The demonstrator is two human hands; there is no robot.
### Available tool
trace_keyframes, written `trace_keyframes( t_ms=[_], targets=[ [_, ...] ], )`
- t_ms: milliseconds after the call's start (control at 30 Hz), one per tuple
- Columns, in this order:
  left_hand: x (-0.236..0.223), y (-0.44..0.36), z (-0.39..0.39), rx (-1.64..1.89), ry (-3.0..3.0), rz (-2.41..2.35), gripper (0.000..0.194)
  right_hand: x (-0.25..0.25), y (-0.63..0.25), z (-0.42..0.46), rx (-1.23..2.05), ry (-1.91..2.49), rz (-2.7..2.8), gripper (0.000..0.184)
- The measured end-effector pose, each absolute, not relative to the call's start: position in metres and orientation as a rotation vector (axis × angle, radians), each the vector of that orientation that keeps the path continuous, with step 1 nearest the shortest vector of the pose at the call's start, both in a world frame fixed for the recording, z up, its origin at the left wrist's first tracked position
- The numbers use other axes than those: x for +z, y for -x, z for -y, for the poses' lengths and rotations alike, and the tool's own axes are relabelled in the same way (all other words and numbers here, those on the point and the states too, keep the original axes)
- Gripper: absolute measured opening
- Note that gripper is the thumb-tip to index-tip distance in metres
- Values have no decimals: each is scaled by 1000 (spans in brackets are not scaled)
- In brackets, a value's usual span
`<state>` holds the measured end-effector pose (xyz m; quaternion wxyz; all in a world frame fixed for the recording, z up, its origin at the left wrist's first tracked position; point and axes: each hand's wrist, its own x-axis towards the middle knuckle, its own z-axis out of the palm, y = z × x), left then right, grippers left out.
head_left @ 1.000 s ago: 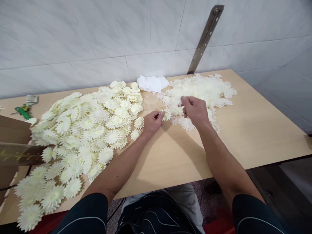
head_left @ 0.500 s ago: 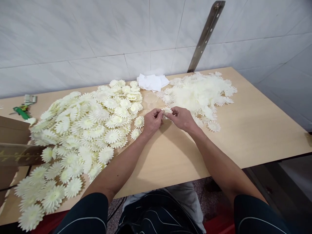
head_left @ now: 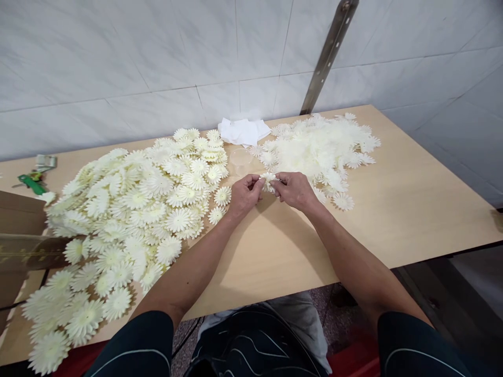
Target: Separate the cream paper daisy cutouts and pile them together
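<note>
Between my two hands, just above the table, is a cream artificial flower head (head_left: 268, 181) with many narrow petals. My left hand (head_left: 244, 197) pinches its left edge between thumb and fingers. Opposite it, my right hand (head_left: 294, 189) grips the right edge, thumb toward the middle. The fingertips partly cover the petals. A large heap of layered cream flower heads (head_left: 137, 199) spreads to the left of my hands. Beyond my right hand lies a pile of thinner, whiter petal pieces (head_left: 314, 149). Two single flower heads (head_left: 222, 196) rest close to my left hand.
White paper or cloth (head_left: 244, 132) lies at the table's back edge, with a clear round disc (head_left: 241, 157) before it. A green-handled tool (head_left: 32, 183) sits far left, near a cardboard box (head_left: 21, 214). A metal bracket (head_left: 328, 57) leans against the tiled wall.
The flower head now faces me more fully between my fingers, and my right thumb and fingers have shifted slightly on it. The whole view has moved a little.
</note>
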<state>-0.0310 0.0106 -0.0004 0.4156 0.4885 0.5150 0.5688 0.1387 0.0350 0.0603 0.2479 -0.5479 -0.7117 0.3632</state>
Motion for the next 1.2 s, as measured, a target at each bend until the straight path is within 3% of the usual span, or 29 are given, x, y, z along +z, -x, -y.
trace_keyframes(
  t_ms=[133, 500, 633, 767, 967, 1200],
  targets=[
    [0, 31, -10, 1445, -1203, -1329, 34, 62, -140, -36, 1139, 1537, 1801, 11],
    [6, 30, -9, 1487, -1107, -1377, 38, 74, -157, -38, 822, 1563, 1729, 43],
    [5, 29, -9, 1486, -1115, -1386, 37, 72, -160, -39, 947, 1548, 1721, 40],
    [3, 29, -10, 1473, -1117, -1391, 35, 70, -168, -57, 1100, 1408, 1527, 17],
    [3, 28, -9, 1471, -1126, -1373, 35, 71, -180, -75, 879, 1160, 1132, 34],
    [4, 27, -8, 1476, -1131, -1364, 38, 49, -147, -42, 862, 1429, 1691, 35]
  ],
)
